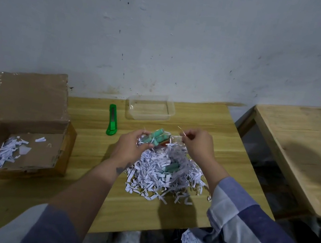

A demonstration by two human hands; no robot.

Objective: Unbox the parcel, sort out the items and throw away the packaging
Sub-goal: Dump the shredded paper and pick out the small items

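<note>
My left hand (130, 144) is curled around a bundle of green rolls (158, 138), holding it just above the far edge of the shredded paper pile (164, 174), which I'll take as my landmark. My right hand (198, 143), beyond the pile's far right side, pinches a single paper strip (181, 130) between thumb and fingertips, lifted clear of the bundle. Another green roll (172, 167) lies half-buried in the middle of the pile. The clear plastic tray (150, 107) sits beyond the pile, the green box cutter (112, 120) to its far left, and the opened cardboard box (26, 130) well to the left, with scraps inside. The risk, I think, is that buried roll: if I sweep the shreds away carelessly it could go out with the packaging. Loose strips clinging to the bundle could also end up in the tray.
</note>
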